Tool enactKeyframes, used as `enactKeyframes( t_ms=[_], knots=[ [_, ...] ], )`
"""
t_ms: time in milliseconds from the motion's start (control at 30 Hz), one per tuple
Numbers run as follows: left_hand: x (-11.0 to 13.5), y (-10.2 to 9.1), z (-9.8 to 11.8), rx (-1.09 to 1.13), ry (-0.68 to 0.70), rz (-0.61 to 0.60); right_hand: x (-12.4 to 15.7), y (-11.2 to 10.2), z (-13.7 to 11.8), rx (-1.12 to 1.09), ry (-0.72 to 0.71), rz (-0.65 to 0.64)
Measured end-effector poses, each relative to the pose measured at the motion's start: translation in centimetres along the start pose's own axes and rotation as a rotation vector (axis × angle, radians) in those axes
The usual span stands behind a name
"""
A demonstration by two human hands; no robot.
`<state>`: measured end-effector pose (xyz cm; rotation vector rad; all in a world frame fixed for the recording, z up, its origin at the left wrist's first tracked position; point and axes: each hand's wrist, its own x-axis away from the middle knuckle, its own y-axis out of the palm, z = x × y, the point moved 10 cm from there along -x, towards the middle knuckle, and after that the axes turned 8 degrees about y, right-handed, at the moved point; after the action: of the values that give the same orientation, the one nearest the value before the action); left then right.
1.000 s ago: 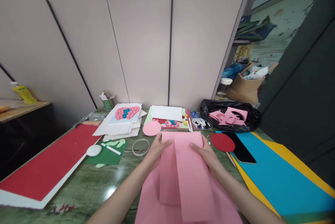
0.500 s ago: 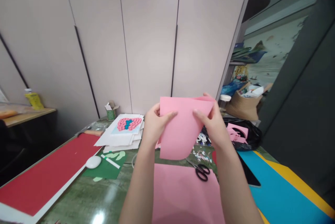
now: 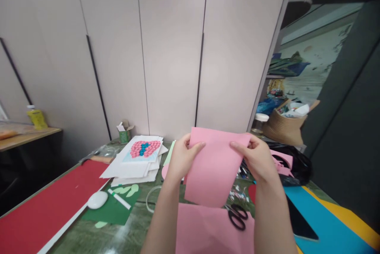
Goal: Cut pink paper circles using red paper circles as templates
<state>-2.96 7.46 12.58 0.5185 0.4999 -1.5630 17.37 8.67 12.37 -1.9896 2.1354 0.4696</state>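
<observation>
Both my hands hold a folded pink paper sheet (image 3: 213, 171) upright above the table. My left hand (image 3: 181, 159) pinches its upper left edge, thumb in front. At the upper right corner my right hand (image 3: 257, 161) grips it the same way. Below the raised sheet, another pink sheet (image 3: 204, 228) lies flat on the green table (image 3: 118, 234). Black scissors (image 3: 239, 216) rest by that flat sheet's right edge, under my right forearm.
A red board (image 3: 50, 202) lies at the left, with a white oval object (image 3: 97, 199) and green paper (image 3: 114, 208) beside it. White sheets with a pink-and-blue heart (image 3: 144, 148) sit behind. Blue and yellow sheets (image 3: 329, 222), a phone (image 3: 299, 222) and a black bag of pink scraps (image 3: 292, 163) are at the right.
One second ago the pink paper lay low over the table under my hands. I lifted it upright; since half a second ago it has dropped slightly and the scissors show beneath.
</observation>
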Motion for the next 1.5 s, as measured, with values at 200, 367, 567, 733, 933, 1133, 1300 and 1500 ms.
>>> enactKeyframes(
  t_ms=[200,367,567,733,933,1133,1300,1500],
  knots=[
    [0.1,1.2,-0.1,0.109,-0.065,-0.037,-0.7,-1.5,0.4,0.049,0.029,0.055],
    [0.4,0.9,0.0,0.091,-0.051,0.007,-0.7,-1.3,0.4,0.073,0.005,0.076],
    [0.3,0.9,-0.5,0.147,-0.065,0.011,-0.8,-0.8,0.7,0.065,0.023,0.04],
    [0.2,1.1,0.0,0.173,-0.057,-0.012,-0.5,-0.2,0.6,-0.042,0.075,-0.091],
    [-0.5,1.9,0.8,0.215,-0.014,-0.025,-0.7,-1.6,0.2,-0.037,0.058,0.012],
    [-0.8,2.6,-0.8,0.258,-0.041,-0.01,-1.0,-2.2,0.5,-0.008,0.052,0.021],
    [-1.0,2.8,-1.8,0.222,-0.064,-0.002,-1.5,-2.6,1.2,-0.046,0.075,0.015],
    [-0.7,2.8,-1.5,0.199,-0.076,-0.007,-1.7,-2.4,1.1,-0.062,0.062,0.002]
  ],
)
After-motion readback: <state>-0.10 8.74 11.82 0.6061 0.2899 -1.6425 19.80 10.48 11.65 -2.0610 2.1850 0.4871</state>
